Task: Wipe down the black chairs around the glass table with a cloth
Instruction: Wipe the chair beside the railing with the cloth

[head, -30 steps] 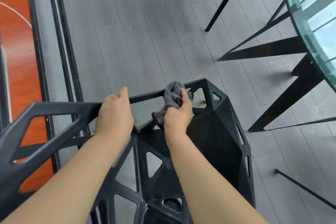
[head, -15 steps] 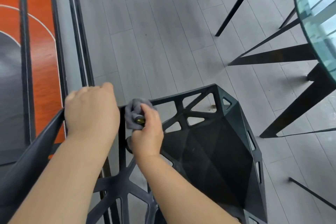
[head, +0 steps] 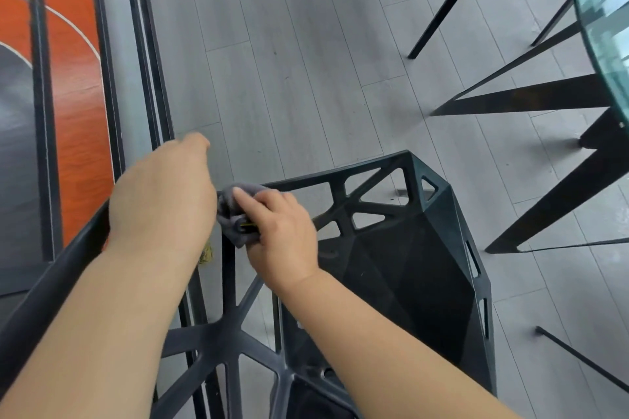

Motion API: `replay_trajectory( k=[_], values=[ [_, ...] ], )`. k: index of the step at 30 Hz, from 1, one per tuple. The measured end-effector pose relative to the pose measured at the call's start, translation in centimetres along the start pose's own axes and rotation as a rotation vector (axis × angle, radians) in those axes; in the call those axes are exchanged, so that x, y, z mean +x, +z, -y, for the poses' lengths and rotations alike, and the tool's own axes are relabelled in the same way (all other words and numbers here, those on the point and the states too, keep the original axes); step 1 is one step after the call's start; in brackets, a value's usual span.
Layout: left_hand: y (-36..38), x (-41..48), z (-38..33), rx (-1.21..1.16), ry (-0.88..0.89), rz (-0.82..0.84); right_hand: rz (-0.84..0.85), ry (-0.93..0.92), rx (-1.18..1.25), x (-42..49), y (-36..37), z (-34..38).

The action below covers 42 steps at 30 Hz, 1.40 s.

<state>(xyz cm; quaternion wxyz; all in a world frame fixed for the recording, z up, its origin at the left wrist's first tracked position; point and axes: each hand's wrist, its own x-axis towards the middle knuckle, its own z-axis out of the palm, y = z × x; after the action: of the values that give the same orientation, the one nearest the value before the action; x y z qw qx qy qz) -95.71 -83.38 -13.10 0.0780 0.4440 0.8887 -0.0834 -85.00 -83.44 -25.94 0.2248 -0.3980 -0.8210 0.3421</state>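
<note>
Listing left to right: black railing (head: 44, 112), far left. Left hand (head: 160, 194), laid over the top rail of the black chair (head: 391, 265); its fingers are hidden beyond it, so the grip cannot be told. Grey cloth (head: 228, 211), bunched, pressed on the chair's frame, near centre. Right hand (head: 282, 235), fingers curled round the cloth. Glass counter (head: 587, 27), far right, apart from the chair.

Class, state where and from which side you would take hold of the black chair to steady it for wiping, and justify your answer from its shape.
Grip the black chair by its top rail, coming from above and behind the backrest. The rail is a slim bar with open triangular cut-outs beneath it, so fingers can wrap right round it.
</note>
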Motion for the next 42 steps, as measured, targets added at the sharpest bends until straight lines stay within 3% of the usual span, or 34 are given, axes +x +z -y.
replay_trajectory(
  k=[6,11,14,19,24,27,31,35,42],
  values=[
    [0.8,-0.1,0.2,0.242,0.050,0.103,0.013,0.004,-0.123,-0.4,1.9,-0.6],
    [0.8,-0.3,0.4,0.264,0.097,0.076,0.319,0.107,-0.350,-2.7,1.2,-3.9],
    [0.9,-0.7,0.1,0.218,0.131,0.037,0.167,0.209,-0.388,-4.0,-0.5,-5.7],
    [2.1,-0.4,-0.2,0.146,0.127,-0.044,-0.211,0.064,-0.273,-0.6,-2.5,-2.3],
    [3.2,-0.1,-0.3,0.153,0.042,-0.176,0.044,0.037,-0.303,2.8,-0.7,-0.7],
    [3.8,0.6,-0.7,0.161,-0.004,-0.231,0.040,0.010,-0.330,3.5,-1.4,-2.6],
    [5.4,0.7,-1.4,0.189,0.071,-0.128,0.006,0.012,-0.358,3.6,-3.5,-6.7],
    [7.5,0.0,-2.2,0.303,0.162,0.007,0.039,0.085,-0.382,3.7,-5.7,-10.1],
    [9.4,0.5,-1.0,0.384,0.176,-0.027,0.097,0.483,-0.490,6.4,-12.1,-17.9]
  ],
)
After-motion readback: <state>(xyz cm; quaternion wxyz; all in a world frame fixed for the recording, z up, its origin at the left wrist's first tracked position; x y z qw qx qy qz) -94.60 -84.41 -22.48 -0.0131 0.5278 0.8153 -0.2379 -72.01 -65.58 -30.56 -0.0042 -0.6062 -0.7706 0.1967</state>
